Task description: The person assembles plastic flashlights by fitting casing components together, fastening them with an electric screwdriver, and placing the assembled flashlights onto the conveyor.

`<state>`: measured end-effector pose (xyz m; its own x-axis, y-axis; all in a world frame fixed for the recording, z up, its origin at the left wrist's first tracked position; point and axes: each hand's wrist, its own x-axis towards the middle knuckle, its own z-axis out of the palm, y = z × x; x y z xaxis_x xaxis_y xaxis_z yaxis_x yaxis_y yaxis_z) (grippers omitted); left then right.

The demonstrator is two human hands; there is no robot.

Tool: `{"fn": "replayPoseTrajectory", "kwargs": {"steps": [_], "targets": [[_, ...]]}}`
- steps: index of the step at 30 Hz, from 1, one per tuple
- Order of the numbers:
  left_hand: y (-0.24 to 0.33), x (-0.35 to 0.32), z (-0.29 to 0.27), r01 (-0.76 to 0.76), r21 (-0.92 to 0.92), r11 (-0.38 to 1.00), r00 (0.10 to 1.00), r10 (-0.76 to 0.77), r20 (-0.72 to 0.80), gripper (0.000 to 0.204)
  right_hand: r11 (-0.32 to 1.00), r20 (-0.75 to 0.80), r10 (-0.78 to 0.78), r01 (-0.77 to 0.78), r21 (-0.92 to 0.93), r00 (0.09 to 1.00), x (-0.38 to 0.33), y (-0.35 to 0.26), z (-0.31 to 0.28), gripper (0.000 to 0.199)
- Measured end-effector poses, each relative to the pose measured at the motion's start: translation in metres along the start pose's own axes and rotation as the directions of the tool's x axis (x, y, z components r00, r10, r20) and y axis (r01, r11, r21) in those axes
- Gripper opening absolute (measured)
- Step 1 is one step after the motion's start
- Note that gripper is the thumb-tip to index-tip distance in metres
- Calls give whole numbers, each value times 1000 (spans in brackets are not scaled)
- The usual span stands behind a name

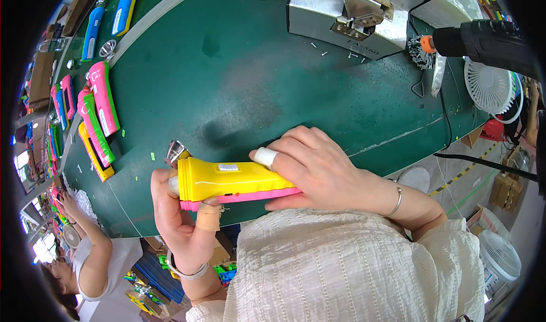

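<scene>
Both my hands hold a flashlight body [244, 177], its upper half yellow and its lower half pink, lying level near the table's front edge. My left hand [181, 222] grips the wide threaded head end, thumb below and fingers behind it. Wrapped round the narrower tail end is my right hand [318, 168]. White and tan tape covers some fingertips. A pale slide switch [228, 167] sits in the yellow side. Just beyond the head end a shiny reflector [177, 152] shows; whether it is joined to the body I cannot tell.
Several coloured flashlights [103, 97] lie at the left. A metal screw feeder [341, 32] stands at the far side, loose screws before it. A black power screwdriver [483, 42] hangs at the right near a white fan [490, 86]. Another person [96, 259] works at the left.
</scene>
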<state>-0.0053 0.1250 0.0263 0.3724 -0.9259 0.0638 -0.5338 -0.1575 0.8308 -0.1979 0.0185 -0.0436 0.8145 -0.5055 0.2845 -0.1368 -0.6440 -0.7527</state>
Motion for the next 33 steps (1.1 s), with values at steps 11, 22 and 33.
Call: {"fn": "replayPoseTrajectory", "kwargs": {"steps": [11,22,33], "targets": [[2,6,9,-102,124,987,983,80,165,37,962,9,27,-29,272,1000,6,-12,-13,67],[-2,10,21,-267,-63,962,879,269,394,34,820,-212,132,13,572,968,37,-18,16,17],[-12,14,22,-187,-265,946,835,295,463,27,637,-152,236,-35,770,960,32,-17,27,21]]}}
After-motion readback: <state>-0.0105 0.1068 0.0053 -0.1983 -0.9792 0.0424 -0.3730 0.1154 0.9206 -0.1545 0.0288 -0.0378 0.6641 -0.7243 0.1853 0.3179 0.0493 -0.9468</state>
